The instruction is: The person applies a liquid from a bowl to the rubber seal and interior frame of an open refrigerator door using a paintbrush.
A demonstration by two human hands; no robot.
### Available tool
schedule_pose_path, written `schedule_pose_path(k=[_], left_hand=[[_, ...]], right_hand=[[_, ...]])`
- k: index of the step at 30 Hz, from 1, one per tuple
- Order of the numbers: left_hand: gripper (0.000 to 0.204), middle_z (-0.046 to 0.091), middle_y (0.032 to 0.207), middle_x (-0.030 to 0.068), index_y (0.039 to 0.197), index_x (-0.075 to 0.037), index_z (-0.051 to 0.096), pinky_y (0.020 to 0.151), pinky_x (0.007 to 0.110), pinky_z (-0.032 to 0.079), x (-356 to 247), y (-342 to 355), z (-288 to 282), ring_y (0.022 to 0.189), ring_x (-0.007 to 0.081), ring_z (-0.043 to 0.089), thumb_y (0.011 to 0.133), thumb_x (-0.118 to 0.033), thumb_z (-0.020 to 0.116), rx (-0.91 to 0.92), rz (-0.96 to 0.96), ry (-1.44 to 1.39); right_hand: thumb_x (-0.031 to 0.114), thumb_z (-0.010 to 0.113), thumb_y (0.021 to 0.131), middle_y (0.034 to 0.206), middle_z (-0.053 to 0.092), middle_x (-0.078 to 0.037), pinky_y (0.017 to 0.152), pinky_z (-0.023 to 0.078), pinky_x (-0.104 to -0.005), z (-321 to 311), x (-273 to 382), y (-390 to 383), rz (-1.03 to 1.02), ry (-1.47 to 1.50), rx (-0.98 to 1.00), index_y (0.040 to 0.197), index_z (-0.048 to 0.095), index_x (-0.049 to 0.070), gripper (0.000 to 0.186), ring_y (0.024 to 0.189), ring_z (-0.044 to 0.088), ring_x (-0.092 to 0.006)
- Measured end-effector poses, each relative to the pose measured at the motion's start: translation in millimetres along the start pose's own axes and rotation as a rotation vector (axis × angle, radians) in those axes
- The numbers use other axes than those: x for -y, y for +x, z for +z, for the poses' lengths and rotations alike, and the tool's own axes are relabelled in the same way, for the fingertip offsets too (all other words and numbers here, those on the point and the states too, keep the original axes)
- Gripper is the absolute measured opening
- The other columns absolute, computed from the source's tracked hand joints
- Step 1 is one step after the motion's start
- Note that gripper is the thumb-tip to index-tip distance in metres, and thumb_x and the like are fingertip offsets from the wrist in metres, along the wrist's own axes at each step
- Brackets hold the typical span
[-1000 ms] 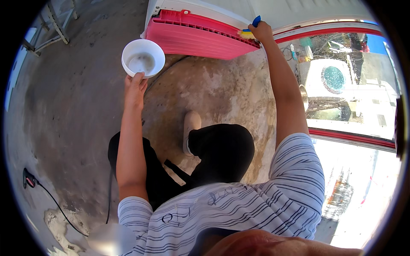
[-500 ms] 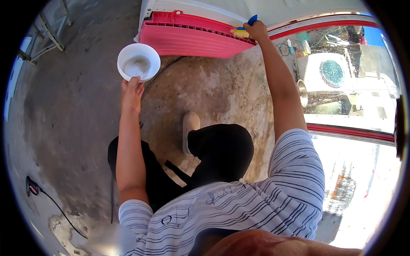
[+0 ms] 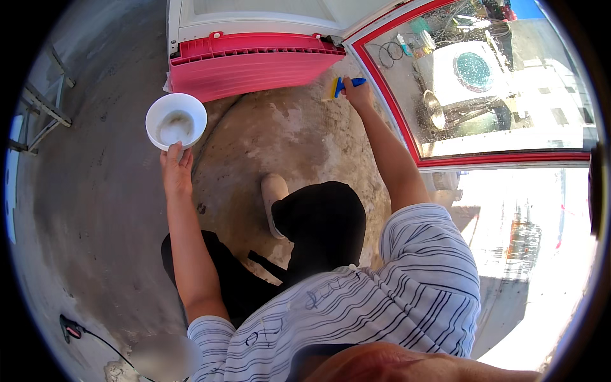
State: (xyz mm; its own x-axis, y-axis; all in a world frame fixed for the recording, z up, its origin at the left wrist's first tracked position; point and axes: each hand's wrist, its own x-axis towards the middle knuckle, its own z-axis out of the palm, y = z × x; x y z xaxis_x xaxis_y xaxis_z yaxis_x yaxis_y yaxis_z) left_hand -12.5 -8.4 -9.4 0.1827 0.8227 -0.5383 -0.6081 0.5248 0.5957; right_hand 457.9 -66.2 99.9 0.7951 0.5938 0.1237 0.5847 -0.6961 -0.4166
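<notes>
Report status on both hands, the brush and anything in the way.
Left hand: bowl, held at near side. Right hand: brush gripped, apart from pink panel. Nothing seen between brush and panel.

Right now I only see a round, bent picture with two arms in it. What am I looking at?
No machine here: those are a person's bare hands. A wide fisheye camera worn on the head looks down and bends straight edges. The left hand holds a white bowl; the right hand holds a blue-handled brush. Ahead is a pink ribbed panel; red-framed glass stands to the right. Below is a stained floor; toward the lower left is a black object.
</notes>
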Motion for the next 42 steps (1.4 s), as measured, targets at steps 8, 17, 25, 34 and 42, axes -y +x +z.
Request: schedule_pose_path(k=[8, 17, 25, 34, 42], left_hand=[[0.052, 0.044, 0.125, 0.0065, 0.126, -0.008, 0.040, 0.105, 0.041, 0.032, 10, 5, 5, 0.118, 0.0275, 0.049, 0.083, -0.020, 0.066, 0.028, -0.037, 0.041], [0.048, 0.048, 0.121, 0.0036, 0.126, -0.010, 0.042, 0.102, 0.040, 0.036, 19, 0, 16, 0.114, 0.0256, 0.052, 0.084, -0.019, 0.064, 0.080, -0.057, 0.033], [0.054, 0.051, 0.119, 0.0032, 0.128, -0.013, 0.042, 0.098, 0.036, 0.038, 32, 8, 13, 0.104, 0.0209, 0.052, 0.081, -0.017, 0.067, 0.108, -0.108, 0.096], [0.047, 0.052, 0.116, 0.0018, 0.123, -0.014, 0.044, 0.093, 0.035, 0.040, 42, 10, 23, 0.099, 0.0196, 0.053, 0.081, -0.016, 0.067, 0.171, -0.150, 0.077], [0.042, 0.051, 0.115, 0.0040, 0.119, -0.011, 0.046, 0.099, 0.040, 0.039, 63, 4, 40, 0.104, 0.0247, 0.055, 0.083, -0.016, 0.065, 0.241, -0.204, 0.138]], right_hand=[[0.037, 0.062, 0.087, 0.067, 0.067, -0.009, 0.059, 0.051, -0.0295, -28, 13, 32, -0.392, 0.346, -0.256, 0.094, 0.071, 0.003, 0.036, 0.059, 0.063, -0.0155], [0.022, 0.065, 0.085, 0.081, 0.068, -0.016, 0.063, 0.051, -0.0337, -22, -19, -41, -0.208, 0.202, -0.444, 0.105, 0.069, 0.010, 0.023, 0.069, 0.067, -0.0239], [0.016, 0.063, 0.086, 0.076, 0.064, -0.011, 0.056, 0.045, -0.0246, -14, 13, 13, -0.613, 0.170, -0.517, 0.104, 0.068, 0.013, 0.019, 0.059, 0.057, -0.0151], [0.012, 0.056, 0.093, 0.083, 0.067, -0.005, 0.067, 0.049, -0.0221, -21, -123, -102, -0.136, 0.523, -0.691, 0.109, 0.064, 0.006, 0.019, 0.073, 0.061, -0.0088], [0.016, 0.063, 0.085, 0.087, 0.066, -0.018, 0.073, 0.049, -0.0338, -22, -34, -22, -0.367, 0.291, -0.385, 0.105, 0.069, 0.012, 0.021, 0.079, 0.065, -0.0312]])
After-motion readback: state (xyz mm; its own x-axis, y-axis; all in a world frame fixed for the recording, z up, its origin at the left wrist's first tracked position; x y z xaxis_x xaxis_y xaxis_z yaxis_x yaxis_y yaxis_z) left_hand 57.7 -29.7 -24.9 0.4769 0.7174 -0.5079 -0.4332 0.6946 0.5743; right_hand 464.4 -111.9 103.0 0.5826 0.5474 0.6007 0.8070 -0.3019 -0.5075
